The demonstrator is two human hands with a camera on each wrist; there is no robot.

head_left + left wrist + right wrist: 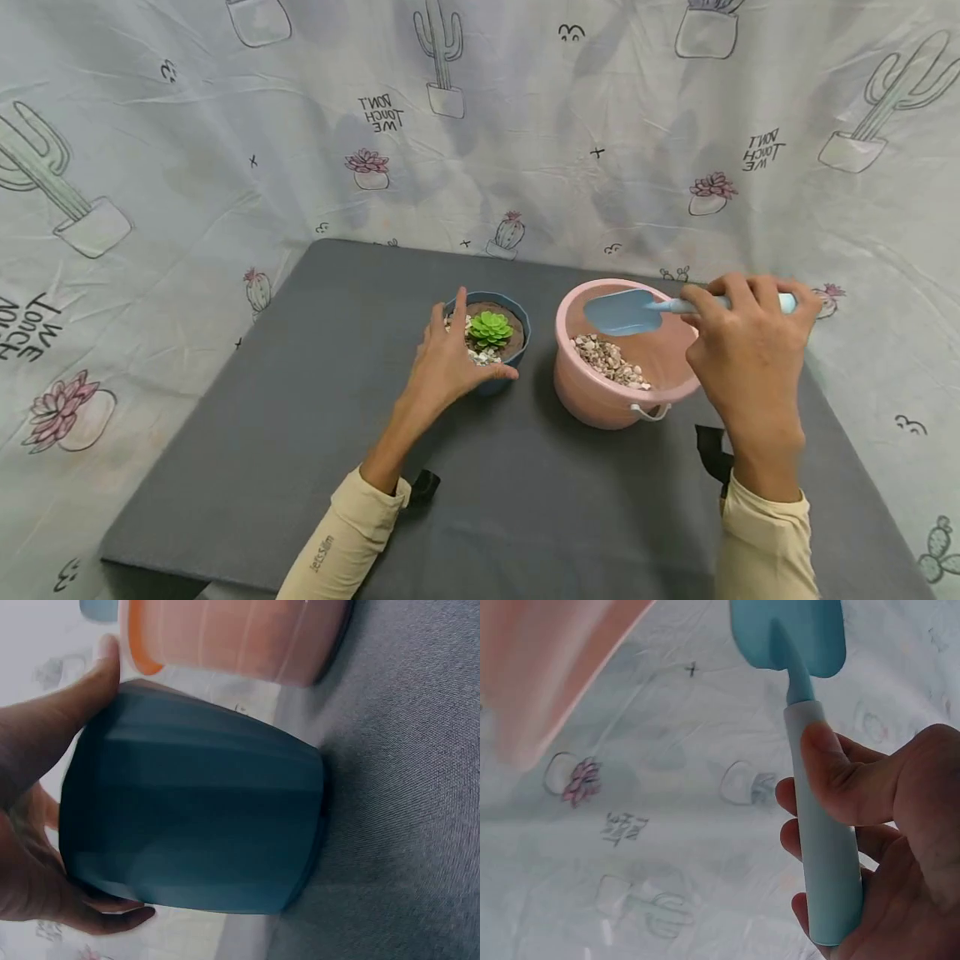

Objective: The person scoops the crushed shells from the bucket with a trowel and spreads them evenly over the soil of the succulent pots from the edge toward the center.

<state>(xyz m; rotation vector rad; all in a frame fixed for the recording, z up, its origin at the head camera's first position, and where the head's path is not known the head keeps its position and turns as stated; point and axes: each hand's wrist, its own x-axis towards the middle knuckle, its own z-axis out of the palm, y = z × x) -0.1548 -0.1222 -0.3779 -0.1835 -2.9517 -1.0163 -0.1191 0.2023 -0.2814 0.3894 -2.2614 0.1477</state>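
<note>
My left hand (444,360) grips a dark blue flower pot (202,795) near its rim, thumb on one side and fingers on the other. A bright green succulent (491,330) sits in the brown soil, with white pebbles (483,356) along the side nearest my left hand. To the right of the pot stands a pink bucket (600,407), partly filled with pebbles (609,361). Over its mouth, my right hand (756,342) holds a light blue trowel (624,313) by the handle, its blade pointing left. In the right wrist view, fingers wrap the trowel handle (825,840).
Pot and bucket stand on a grey cloth-covered table (315,400). Behind and beside it hangs a pale curtain (525,133) printed with cacti. The bucket's small white handle (651,412) hangs at its front. Black straps (712,454) show near both wrists.
</note>
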